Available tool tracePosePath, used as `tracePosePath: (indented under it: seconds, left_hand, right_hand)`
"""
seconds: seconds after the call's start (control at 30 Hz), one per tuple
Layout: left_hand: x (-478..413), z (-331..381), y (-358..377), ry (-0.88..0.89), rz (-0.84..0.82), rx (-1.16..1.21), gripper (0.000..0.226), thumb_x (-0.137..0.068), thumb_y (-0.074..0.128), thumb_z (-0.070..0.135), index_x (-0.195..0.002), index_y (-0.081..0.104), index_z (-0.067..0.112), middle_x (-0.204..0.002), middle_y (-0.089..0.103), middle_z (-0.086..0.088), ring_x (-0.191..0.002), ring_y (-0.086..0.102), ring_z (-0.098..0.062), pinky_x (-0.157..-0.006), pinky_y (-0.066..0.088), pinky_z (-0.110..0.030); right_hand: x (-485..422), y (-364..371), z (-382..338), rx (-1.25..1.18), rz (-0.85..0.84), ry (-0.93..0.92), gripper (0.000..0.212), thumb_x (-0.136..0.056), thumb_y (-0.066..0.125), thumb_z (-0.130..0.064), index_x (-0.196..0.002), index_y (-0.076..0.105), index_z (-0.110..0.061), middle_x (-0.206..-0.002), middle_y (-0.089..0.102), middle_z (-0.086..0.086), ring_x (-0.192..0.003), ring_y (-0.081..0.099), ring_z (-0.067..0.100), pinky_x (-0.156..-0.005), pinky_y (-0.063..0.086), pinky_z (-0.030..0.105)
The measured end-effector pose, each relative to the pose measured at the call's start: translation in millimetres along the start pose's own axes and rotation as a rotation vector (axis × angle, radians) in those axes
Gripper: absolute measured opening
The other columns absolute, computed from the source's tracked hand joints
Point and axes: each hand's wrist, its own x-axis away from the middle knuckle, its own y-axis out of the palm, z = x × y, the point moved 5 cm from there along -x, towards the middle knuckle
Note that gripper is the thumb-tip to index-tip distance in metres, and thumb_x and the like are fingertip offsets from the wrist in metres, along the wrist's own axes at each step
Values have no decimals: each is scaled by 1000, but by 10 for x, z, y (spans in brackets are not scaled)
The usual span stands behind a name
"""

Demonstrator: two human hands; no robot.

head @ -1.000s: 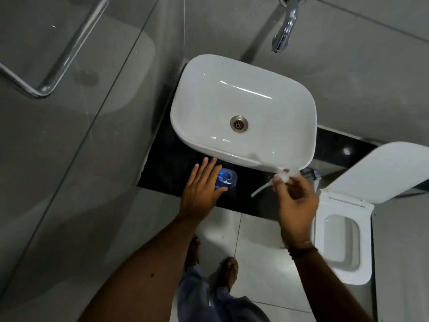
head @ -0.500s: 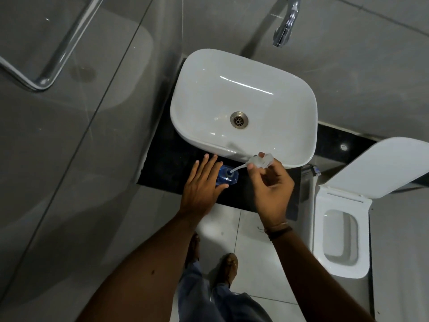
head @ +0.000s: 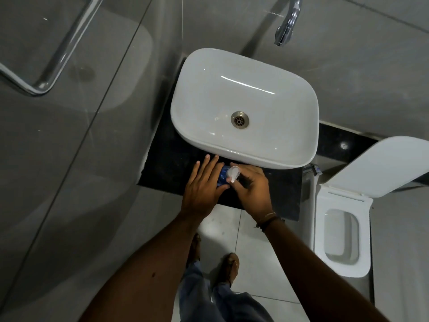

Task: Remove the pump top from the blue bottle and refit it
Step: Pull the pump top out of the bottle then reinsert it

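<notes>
Hands now meet: left [head: 204,187] steadying blue bottle [head: 222,177], right [head: 251,189] apparently seating pump top [head: 232,174].

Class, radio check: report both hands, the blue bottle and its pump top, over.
Left hand steadies blue bottle. Right hand holds pump top on bottle's mouth. Nothing in the way.

Two bare hands, left [head: 204,187] and right [head: 251,189]; one small blue bottle [head: 222,176]; one white plastic pump top [head: 232,174]; one white ceramic basin [head: 246,105]; one chrome tap [head: 286,22]; one white toilet [head: 341,235]; one black stone bench [head: 167,163].
</notes>
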Motion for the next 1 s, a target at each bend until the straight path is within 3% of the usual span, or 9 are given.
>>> tracePosePath:
  seconds: [0.1,0.27,0.4,0.53,0.63,0.73,0.83,0.9,1.0]
  left_hand:
    - [-4,-4,8,9,10,-10,66,-101,45,54,-148,48,8,-160,44,-13,-154,29,-31,-126,25,-53]
    - [-15,-11,11,8,9,-17,68,-103,37,57,-148,49,8,-160,44,-12,-154,30,-30,-126,24,-52]
    - [-5,-2,-8,1,5,-18,67,-100,44,55,-147,50,9,-159,46,-12,-153,32,-30,-125,26,-53]
    - [3,14,-38,-11,-17,-5,69,-100,41,57,-147,51,7,-158,47,-13,-152,33,-31,-124,27,-54]
    - [-18,25,-62,-19,-32,8,68,-101,39,55,-147,51,6,-158,46,-13,-153,32,-32,-125,26,-54]
    - [-14,24,-66,-17,-50,20,68,-102,38,53,-148,49,5,-159,45,-14,-154,30,-32,-126,23,-54]
    - [2,23,-59,-16,-48,26,73,-102,33,57,-149,47,3,-158,46,-16,-153,31,-33,-125,24,-55]
    - [-4,23,-56,-24,-53,38,73,-102,31,57,-149,46,3,-157,47,-16,-153,31,-34,-125,24,-55]
    - [-12,26,-55,-35,-74,46,77,-103,23,60,-149,46,4,-158,46,-16,-154,29,-32,-127,21,-54]
  right_hand:
    - [-66,19,40,40,-42,-2,34,-92,81,-16,-125,77,-18,-122,76,0,-121,61,20,-109,49,34]
    - [-141,24,56,96,-109,-43,29,-93,79,-16,-122,77,-18,-117,73,1,-115,59,19,-103,39,14]
    - [-182,21,54,7,-188,-43,26,-92,79,-14,-119,76,-12,-113,68,5,-109,64,24,-101,55,39]
    - [-151,-1,69,4,-131,2,30,-86,85,-12,-115,79,-17,-111,70,0,-108,67,23,-102,57,48]
    - [-136,10,34,-19,-76,24,32,-82,88,-17,-113,80,-19,-105,69,-7,-106,69,23,-99,59,49]
    - [-42,1,35,-60,-54,33,41,-74,95,-25,-110,76,-29,-103,66,-18,-102,70,16,-94,63,41]
    - [58,-54,197,-80,1,124,42,-66,99,-32,-94,70,-21,-98,70,-1,-92,72,19,-81,65,43]
    - [72,-36,212,-148,-26,122,47,-71,98,-25,-107,69,-18,-108,72,4,-102,74,20,-88,66,43]
    - [68,1,119,-135,-81,60,57,-82,90,-23,-135,68,-26,-121,67,4,-113,68,15,-101,61,31]
